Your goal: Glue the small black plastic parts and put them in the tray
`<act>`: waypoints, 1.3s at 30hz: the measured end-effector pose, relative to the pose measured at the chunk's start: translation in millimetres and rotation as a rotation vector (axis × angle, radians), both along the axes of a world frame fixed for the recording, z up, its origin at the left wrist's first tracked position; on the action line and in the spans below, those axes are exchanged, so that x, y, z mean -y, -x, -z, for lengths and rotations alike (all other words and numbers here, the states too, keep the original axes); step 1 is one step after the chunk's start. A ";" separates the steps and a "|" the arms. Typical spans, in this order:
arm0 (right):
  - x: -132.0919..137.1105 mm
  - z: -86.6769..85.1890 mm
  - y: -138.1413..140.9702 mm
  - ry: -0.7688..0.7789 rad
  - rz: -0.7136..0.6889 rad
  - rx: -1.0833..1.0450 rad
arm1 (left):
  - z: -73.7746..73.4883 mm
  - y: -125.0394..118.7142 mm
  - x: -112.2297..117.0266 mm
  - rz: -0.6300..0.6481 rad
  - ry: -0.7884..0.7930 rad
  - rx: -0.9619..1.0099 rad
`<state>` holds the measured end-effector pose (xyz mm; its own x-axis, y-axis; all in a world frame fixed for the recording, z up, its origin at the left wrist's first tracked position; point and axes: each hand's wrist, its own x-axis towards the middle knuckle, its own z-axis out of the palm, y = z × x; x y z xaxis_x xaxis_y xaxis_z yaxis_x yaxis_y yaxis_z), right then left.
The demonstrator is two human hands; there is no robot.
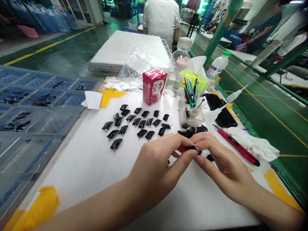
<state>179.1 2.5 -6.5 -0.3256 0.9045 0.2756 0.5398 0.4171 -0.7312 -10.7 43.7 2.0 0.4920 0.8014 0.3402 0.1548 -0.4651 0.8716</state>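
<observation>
In the head view, my left hand (163, 160) pinches a small glossy black part (192, 147) between thumb and fingertips. My right hand (223, 166) meets it there, thumb and fingers closed on the near end of the same part, where a thin curved edge shows. Fingers cover most of the part, so its full shape is hidden. Behind my hands lies a pile of black pieces (190, 132). Several black curved parts with clear, thin-edged tabs, one of them a front part (116, 144), lie spread on the white tabletop (91, 166) to the left.
Divided plastic trays (48, 118) with black pieces stand on the left. Farther back are a red drink carton (154, 86), a clear jar (180, 57) and a small box (192, 116) of tools. A red-and-black cutter (237, 146) and crumpled tissue (255, 144) lie right. A person (161, 19) sits ahead.
</observation>
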 end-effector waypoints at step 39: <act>-2.7 -25.9 -55.7 -0.049 0.589 0.098 | -7.5 -3.1 -9.9 0.114 1.014 0.149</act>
